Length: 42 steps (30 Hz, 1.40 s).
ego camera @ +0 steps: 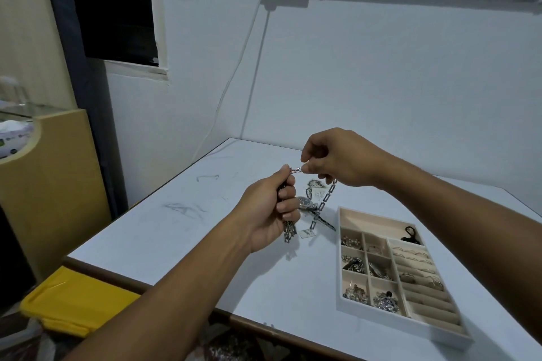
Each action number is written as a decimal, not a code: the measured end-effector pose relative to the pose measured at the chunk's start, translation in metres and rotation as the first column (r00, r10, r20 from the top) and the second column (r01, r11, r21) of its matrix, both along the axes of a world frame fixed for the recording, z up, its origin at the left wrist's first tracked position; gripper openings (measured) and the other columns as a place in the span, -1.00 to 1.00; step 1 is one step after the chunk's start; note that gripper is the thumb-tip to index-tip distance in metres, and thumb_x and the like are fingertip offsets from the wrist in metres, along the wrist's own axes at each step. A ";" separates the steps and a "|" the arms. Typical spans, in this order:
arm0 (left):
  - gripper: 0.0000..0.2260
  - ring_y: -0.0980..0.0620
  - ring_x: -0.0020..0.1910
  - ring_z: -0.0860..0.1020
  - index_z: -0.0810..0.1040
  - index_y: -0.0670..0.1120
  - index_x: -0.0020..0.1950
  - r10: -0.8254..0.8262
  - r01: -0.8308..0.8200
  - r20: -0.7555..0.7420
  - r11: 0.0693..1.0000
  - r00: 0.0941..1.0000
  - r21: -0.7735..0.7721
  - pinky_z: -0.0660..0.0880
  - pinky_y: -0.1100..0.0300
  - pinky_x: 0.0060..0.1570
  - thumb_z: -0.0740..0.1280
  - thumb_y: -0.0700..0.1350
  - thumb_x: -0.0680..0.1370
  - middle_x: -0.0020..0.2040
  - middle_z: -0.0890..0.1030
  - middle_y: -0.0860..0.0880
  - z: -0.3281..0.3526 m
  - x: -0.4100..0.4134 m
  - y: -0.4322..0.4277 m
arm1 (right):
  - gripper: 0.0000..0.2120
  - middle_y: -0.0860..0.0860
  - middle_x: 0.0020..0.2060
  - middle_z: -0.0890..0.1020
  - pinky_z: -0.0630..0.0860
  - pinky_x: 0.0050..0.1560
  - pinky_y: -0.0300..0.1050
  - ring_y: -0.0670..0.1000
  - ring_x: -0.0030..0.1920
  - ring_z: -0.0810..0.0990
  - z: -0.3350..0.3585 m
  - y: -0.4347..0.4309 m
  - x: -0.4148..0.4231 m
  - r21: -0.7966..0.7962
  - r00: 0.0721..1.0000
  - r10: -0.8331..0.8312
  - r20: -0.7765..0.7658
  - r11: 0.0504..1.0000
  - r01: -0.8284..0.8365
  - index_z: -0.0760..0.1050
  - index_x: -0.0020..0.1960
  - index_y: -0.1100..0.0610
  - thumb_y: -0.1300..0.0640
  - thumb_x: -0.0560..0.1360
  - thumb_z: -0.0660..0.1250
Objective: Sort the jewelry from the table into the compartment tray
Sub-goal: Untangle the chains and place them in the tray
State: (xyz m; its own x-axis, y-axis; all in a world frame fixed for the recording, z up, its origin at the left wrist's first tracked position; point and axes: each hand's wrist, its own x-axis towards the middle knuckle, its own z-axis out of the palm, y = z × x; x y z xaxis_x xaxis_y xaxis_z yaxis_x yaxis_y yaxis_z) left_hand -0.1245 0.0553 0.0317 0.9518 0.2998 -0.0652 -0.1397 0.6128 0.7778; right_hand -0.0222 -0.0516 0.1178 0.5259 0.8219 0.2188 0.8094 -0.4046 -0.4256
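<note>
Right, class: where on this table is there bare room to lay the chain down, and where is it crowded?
Bare: the scuffed table left of the left hand, out to its edge; also the near strip between that forearm and the compartment tray. Crowded: under the right hand, where the chain hangs over the wristwatch and loose pieces.

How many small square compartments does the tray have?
6: two columns of three at the left of the compartment tray, nearer than its long top compartment, left of the ring rolls. None appears hidden.
</note>
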 end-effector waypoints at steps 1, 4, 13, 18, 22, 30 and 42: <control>-0.72 0.13 -0.59 0.18 0.38 -0.09 -0.23 0.026 -0.026 -0.001 1.000 1.000 0.009 0.17 0.29 -0.57 0.19 0.00 0.64 -0.47 0.23 0.05 0.000 0.000 0.002 | -0.93 -0.06 -0.33 0.63 0.59 -0.23 -0.09 -0.06 -0.35 0.62 0.001 -0.002 0.002 -0.035 1.000 0.004 -0.008 0.999 -0.004 0.58 -0.08 0.10 0.12 0.47 0.44; -0.72 0.12 -0.59 0.18 0.37 -0.09 -0.24 0.095 -0.095 -0.011 0.995 0.995 0.031 0.17 0.29 -0.57 0.18 -0.01 0.64 -0.47 0.24 0.05 0.000 0.000 0.010 | -0.97 -0.07 -0.36 0.64 0.59 -0.27 -0.13 -0.12 -0.38 0.60 0.002 -0.011 0.005 -0.169 0.999 0.014 0.031 0.985 -0.008 0.60 -0.14 0.04 0.11 0.47 0.43; -0.64 0.10 -0.54 0.16 0.27 -0.04 -0.30 0.113 -0.109 -0.116 0.993 0.987 0.041 0.14 0.28 -0.53 0.33 0.10 0.54 -0.43 0.18 0.04 -0.006 -0.003 0.017 | -0.78 -0.10 -0.35 0.64 0.33 -0.38 -0.26 -0.17 -0.42 0.47 0.005 -0.022 0.006 -0.055 0.992 -0.094 0.089 0.994 0.099 0.61 -0.17 0.06 -0.03 0.54 0.32; -0.66 0.11 -0.56 0.12 0.26 -0.04 -0.30 0.185 -0.182 -0.115 0.983 0.976 0.031 0.11 0.29 -0.56 0.37 -0.04 0.54 -0.45 0.10 0.05 -0.007 0.000 0.016 | -0.79 -0.07 -0.37 0.64 0.31 -0.49 -0.35 -0.21 -0.56 0.42 0.003 -0.021 -0.008 0.060 0.996 -0.075 -0.045 0.995 0.078 0.61 -0.20 0.07 -0.02 0.53 0.35; -0.69 0.12 -0.59 0.19 0.29 -0.07 -0.28 0.241 -0.248 -0.103 0.966 0.965 -0.070 0.16 0.29 -0.59 0.26 -0.02 0.61 -0.48 0.20 0.04 -0.006 0.003 0.024 | -0.82 -0.05 -0.37 0.65 0.34 -0.43 -0.25 -0.17 -0.54 0.41 -0.003 -0.025 -0.015 0.095 0.981 -0.038 -0.190 0.994 0.057 0.62 -0.19 0.09 0.02 0.51 0.38; -0.68 0.09 -0.51 0.46 0.46 -0.21 -0.07 0.360 -0.358 -0.106 0.933 0.927 0.033 0.40 0.28 -0.50 0.08 -0.02 0.68 -0.35 0.53 -0.08 -0.013 0.010 0.020 | -0.88 -0.05 -0.32 0.68 0.38 -0.41 -0.18 -0.10 -0.46 0.46 -0.018 -0.023 -0.023 0.156 0.945 0.003 -0.326 0.986 0.051 0.63 -0.16 0.10 0.13 0.52 0.36; -0.70 -0.16 -0.11 0.61 0.43 -0.28 0.06 0.336 -0.269 0.038 0.813 0.941 -0.517 0.49 -0.04 0.00 -0.01 -0.11 0.70 -0.08 0.62 -0.23 -0.007 0.011 0.026 | -0.90 0.07 -0.26 0.70 0.50 -0.38 -0.14 -0.02 -0.40 0.53 -0.035 -0.028 -0.022 0.122 0.919 -0.005 -0.395 0.991 0.058 0.62 -0.17 0.17 0.21 0.50 0.36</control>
State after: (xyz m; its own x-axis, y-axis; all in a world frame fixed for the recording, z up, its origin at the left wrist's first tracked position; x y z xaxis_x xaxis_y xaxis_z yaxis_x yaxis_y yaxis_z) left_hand -0.1139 0.0818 0.0249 0.8283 0.5323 -0.1747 -0.4555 0.8214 0.3433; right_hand -0.0443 -0.0791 0.0828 0.6165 0.7820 0.0919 0.5534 -0.3473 -0.7570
